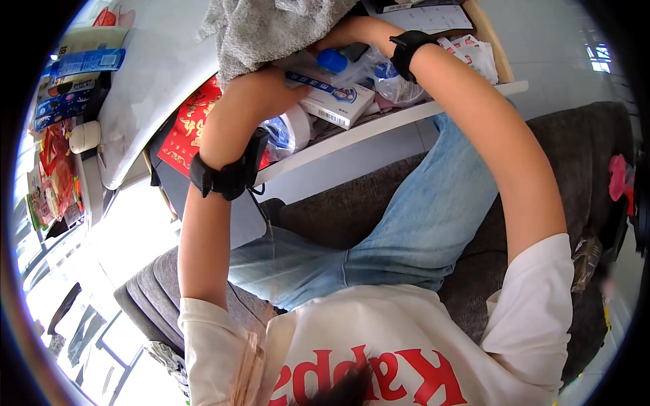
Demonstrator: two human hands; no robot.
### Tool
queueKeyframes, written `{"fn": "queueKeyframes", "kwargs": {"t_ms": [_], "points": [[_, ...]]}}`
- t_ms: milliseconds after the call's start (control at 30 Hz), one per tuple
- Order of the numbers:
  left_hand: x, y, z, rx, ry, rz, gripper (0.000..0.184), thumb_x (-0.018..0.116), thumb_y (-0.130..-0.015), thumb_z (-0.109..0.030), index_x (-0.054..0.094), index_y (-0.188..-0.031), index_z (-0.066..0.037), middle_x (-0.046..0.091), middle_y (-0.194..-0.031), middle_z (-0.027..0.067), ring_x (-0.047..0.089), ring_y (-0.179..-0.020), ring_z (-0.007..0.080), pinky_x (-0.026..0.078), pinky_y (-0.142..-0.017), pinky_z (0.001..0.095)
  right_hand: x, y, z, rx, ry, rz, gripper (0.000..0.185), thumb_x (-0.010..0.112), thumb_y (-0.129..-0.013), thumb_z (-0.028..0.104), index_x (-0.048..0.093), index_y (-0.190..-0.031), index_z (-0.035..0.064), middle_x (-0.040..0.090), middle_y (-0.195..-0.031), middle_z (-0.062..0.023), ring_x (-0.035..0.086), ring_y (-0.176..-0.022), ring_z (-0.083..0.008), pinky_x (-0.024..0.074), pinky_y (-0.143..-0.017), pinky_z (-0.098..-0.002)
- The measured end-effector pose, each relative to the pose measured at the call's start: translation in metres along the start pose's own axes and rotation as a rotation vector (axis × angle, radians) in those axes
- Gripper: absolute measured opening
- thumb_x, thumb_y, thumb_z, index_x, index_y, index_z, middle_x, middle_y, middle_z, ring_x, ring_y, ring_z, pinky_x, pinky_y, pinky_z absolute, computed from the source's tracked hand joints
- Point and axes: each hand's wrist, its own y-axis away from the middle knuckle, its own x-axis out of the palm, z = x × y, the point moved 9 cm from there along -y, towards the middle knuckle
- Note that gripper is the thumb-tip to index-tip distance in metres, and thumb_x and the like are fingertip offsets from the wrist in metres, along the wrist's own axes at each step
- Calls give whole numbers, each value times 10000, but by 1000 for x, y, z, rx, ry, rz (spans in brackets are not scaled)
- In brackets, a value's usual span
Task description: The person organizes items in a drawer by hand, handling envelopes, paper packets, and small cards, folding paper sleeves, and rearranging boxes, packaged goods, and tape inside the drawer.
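An open drawer [393,123] full of small goods is in front of me, and both my hands reach into it. A grey towel [271,34] hangs over its far left part and covers some of my fingers. The thumb of my left hand [267,95] lies by a white box with a blue band [337,105]; its other fingers are hidden. My right hand [349,32] goes under the towel's edge near a blue cap [332,61], so its grip does not show. Beside the box are a clear plastic bag [401,88] and a white roll-like item [292,128].
Red envelopes with gold print [191,128] lie left of the drawer's contents, and white packets [474,57] at its right. A white tabletop [156,74] extends left, with snack packages [74,88] on it. A dark grey sofa [562,176] is beneath me.
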Motion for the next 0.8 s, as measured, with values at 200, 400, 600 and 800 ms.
{"fn": "queueKeyframes", "kwargs": {"t_ms": [200,400,600,800], "points": [[-2,-2,-15,208,178,-117,460,569,-802,-350,559,-1184,-94,629,-994,203,617,-899,318,470,-826,367,9,10,-18,103,-200,224,298,662,-729,326,664,-933,110,640,-831,-26,562,-763,-148,445,-711,-310],[9,-38,-25,422,27,-168,406,522,-817,-192,527,-1215,-110,599,-1067,169,577,-970,309,436,-872,367,31,-5,-30,289,-220,341,267,652,-748,361,658,-844,112,605,-737,11,498,-648,-103,394,-609,-251],[8,-32,-36,336,-52,-148,368,546,-784,-175,581,-1141,-94,555,-1164,150,525,-1069,299,386,-949,365,40,-22,-56,219,-173,307,257,633,-770,354,659,-801,101,613,-713,-9,521,-614,-106,412,-572,-255],[9,-32,-33,332,-71,-120,353,534,-787,-188,596,-1116,-77,572,-1123,164,524,-1065,315,381,-957,370,18,-21,-38,44,1,155,262,616,-788,340,667,-824,86,621,-723,-40,542,-610,-122,422,-553,-266]]}}
